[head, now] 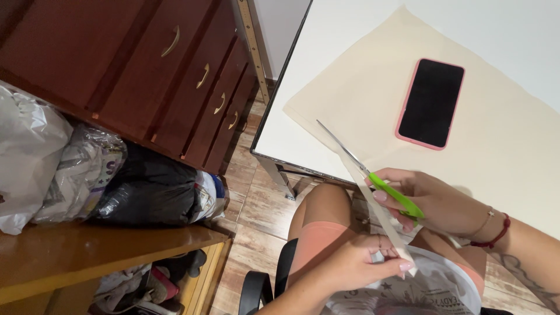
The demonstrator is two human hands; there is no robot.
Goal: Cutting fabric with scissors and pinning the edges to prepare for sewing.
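Green-handled scissors (373,181), cream paper (373,99), pink-cased black phone (430,103), dark red-brown drawers (146,70).

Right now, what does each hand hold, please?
Left hand: closed, pinching the cut paper strip.
Right hand: closed on the green-handled scissors, blades open across the cream paper sheet.

Green plastic scissor handles (399,201) half buried under right hand (434,204); cream paper sheet (501,134) cut off right; white desk (303,93) cropped at top.
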